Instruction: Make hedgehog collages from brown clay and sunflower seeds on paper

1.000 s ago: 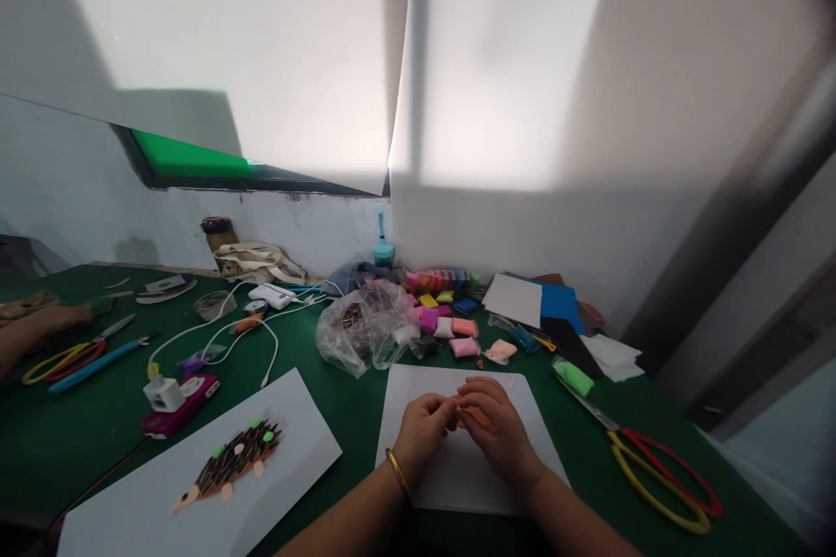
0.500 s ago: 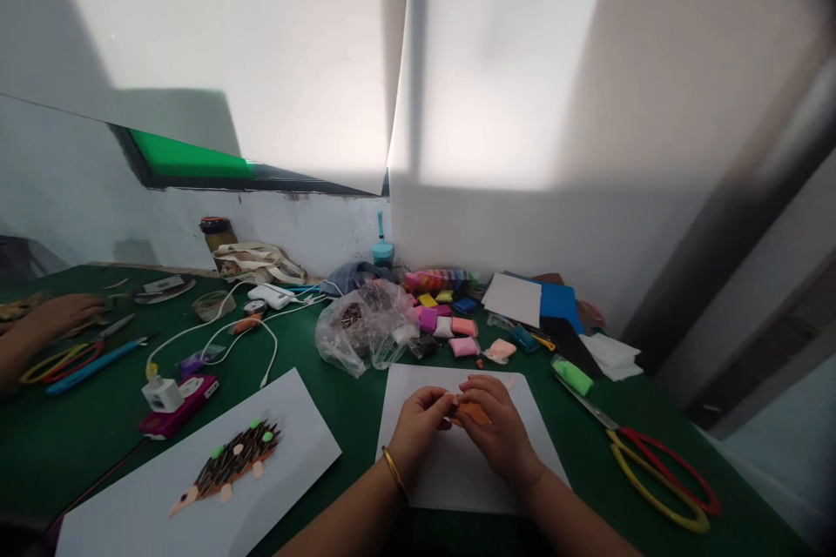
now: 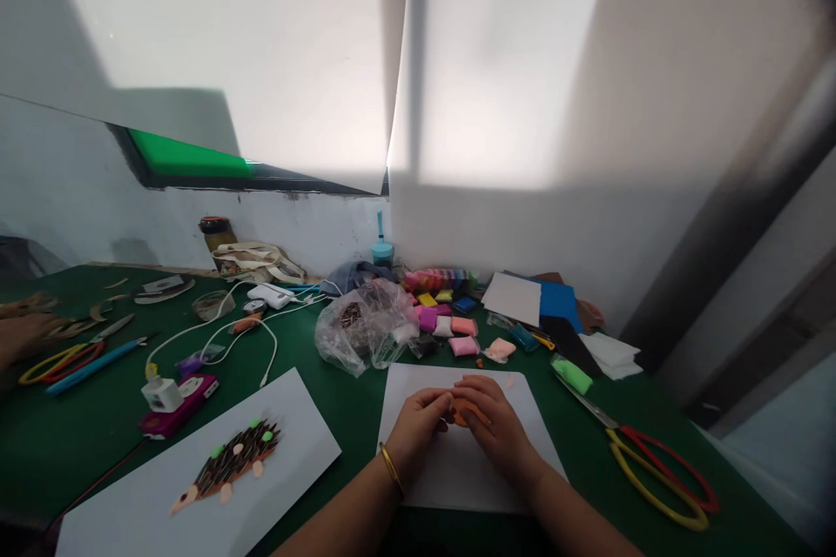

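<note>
One orange clay piece (image 3: pixel 468 412), above a white sheet (image 3: pixel 463 483), long axis roughly crosswise, left end pinched by the left hand (image 3: pixel 416 433), remainder clasped within the right hand (image 3: pixel 502 433). Beyond: clear plastic bag (image 3: pixel 334 346) containing dark bristly material (image 3: pixel 351 316); farther, lidded blue cup (image 3: pixel 382 253), contents indistinct.

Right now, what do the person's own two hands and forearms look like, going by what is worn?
Left hand: bare, with a smooth gold-coloured bangle around the wrist. Right hand: bare, nothing on the wrist. No sleeves show on either forearm.
</note>
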Demonstrator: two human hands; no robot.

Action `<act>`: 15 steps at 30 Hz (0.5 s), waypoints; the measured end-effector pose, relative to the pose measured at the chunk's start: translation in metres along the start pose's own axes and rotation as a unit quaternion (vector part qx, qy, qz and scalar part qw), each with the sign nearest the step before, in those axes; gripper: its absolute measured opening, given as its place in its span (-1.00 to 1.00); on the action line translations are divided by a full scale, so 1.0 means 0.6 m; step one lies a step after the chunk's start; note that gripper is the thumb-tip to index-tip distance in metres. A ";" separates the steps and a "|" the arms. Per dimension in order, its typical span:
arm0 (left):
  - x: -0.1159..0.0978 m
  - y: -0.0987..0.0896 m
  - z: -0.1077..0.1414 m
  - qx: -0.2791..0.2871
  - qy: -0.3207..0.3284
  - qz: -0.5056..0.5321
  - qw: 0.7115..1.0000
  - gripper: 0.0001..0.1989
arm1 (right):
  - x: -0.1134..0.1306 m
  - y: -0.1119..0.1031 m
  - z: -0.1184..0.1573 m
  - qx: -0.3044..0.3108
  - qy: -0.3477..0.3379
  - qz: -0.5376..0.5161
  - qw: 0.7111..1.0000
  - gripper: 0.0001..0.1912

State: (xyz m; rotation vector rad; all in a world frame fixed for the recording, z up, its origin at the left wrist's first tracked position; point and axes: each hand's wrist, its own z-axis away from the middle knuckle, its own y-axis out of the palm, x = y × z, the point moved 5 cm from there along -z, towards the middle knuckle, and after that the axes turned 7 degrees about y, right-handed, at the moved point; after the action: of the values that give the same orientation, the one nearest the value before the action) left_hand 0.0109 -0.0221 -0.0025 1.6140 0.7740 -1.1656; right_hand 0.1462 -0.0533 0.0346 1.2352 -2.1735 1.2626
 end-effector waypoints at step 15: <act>0.006 -0.002 -0.010 0.046 0.008 0.018 0.999 -0.51 | -0.006 0.006 -0.002 0.051 0.058 -0.068 0.995 -0.83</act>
State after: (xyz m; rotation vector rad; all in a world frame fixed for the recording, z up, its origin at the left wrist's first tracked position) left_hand 0.0129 -0.0158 -0.0057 1.7092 0.7085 -1.1789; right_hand 0.1451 -0.0495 0.0308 1.2909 -1.9306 1.3683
